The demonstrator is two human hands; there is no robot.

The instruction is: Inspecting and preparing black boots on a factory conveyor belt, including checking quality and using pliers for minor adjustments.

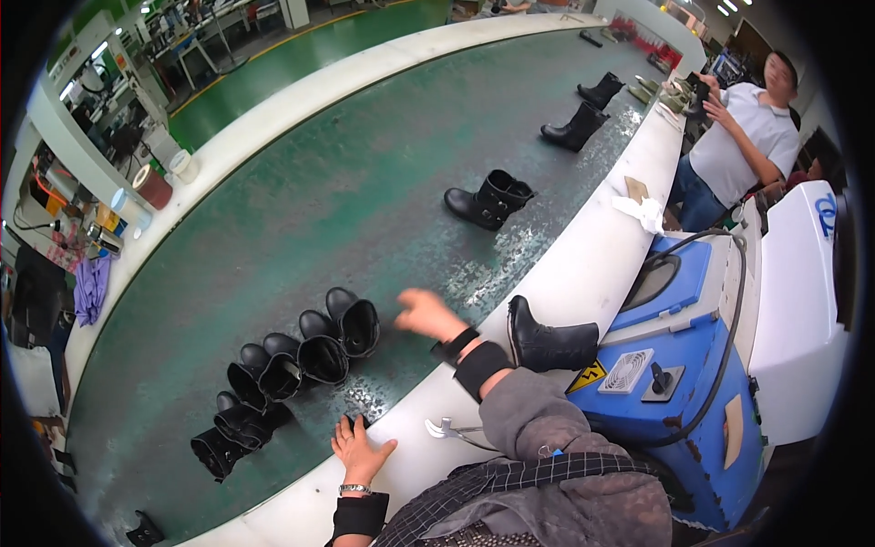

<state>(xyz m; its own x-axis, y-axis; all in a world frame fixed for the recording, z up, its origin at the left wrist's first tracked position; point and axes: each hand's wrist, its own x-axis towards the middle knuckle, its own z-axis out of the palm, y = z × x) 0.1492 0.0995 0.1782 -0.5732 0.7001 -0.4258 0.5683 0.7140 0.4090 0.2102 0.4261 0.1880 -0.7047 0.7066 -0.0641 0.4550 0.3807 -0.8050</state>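
Observation:
My left hand (363, 453) rests on the inner edge of the white table rim, with fingers spread and nothing in them. Out over the green surface reaches my right hand (430, 314), blurred by motion; its finger pose is unclear and no held object shows. Just left of it stands a black boot (357, 326), the closest of a row of several black boots. Another boot (324, 360) is beside that one, its open top toward me. By my right forearm, a black boot (556, 345) lies on its side on the white rim.
A hammer (445, 428) lies on the white rim between my arms. A buckled black boot (492, 199) stands farther along the green surface (301, 201), with more boots beyond. A blue machine (674, 392) stands at right; a person (743, 137) holds a dark item behind it.

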